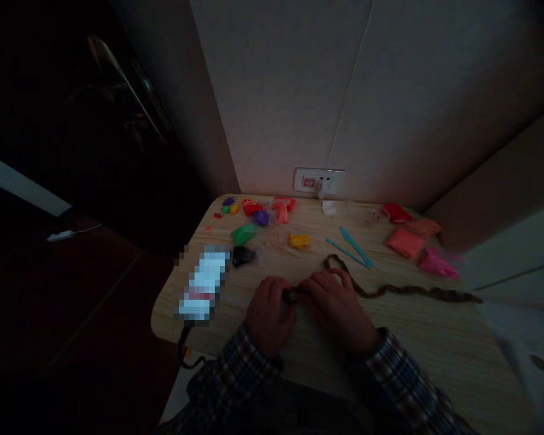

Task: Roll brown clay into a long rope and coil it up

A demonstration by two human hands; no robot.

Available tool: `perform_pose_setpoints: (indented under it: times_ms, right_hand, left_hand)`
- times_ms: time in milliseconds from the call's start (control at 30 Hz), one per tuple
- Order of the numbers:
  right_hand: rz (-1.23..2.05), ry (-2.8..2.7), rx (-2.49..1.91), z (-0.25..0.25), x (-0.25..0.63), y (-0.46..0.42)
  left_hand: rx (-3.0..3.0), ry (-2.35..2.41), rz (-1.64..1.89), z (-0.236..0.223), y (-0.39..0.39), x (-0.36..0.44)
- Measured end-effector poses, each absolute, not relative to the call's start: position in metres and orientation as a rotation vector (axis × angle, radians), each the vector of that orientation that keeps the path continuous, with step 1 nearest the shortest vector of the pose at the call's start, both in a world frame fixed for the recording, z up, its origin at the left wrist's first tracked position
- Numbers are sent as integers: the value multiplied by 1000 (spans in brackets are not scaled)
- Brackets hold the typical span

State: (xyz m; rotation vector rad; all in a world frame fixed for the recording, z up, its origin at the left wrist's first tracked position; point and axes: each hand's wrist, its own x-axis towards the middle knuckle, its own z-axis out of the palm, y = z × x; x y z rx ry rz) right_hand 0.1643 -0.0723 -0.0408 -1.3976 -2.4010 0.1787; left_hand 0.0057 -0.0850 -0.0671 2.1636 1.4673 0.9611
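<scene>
A long, thin brown strip of what looks like modelling clay point(390, 289) winds across the table from the right toward my hands. Its near end, dark and thick like a small roll, sits between the fingertips of both hands. My left hand point(268, 314) is closed in a pinch on that end. Close by on the right, my right hand point(340, 305) has its fingers bent over the strip and pinches it. The strip loops out behind the right hand. Dim light and my fingers hide the exact shape of the held end.
On the wooden table point(435, 338) lie a lit phone point(205, 284) with a cable, a black packet point(243, 256), a green packet point(243, 234), a yellow packet point(299, 241) and blue modelling tools point(356, 246). Pink and red packets point(405, 241) lie at right. A wall socket point(318, 182) is behind.
</scene>
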Motion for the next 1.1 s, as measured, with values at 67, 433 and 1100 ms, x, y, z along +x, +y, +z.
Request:
perform_pose_setpoints:
  times_ms: [67,433,1100]
  right_hand:
    - [124,-2414,-1408,-40,164,-73]
    - [101,-2360,-1387,-43,160,-72]
    - [138,-2286,-1256,-39,157,-72]
  left_hand:
    - [2153,1475,983,-67,-85,7]
    - [2094,1506,933,-66,-82,6]
    - [1605,1313,864,-52,-66,-5]
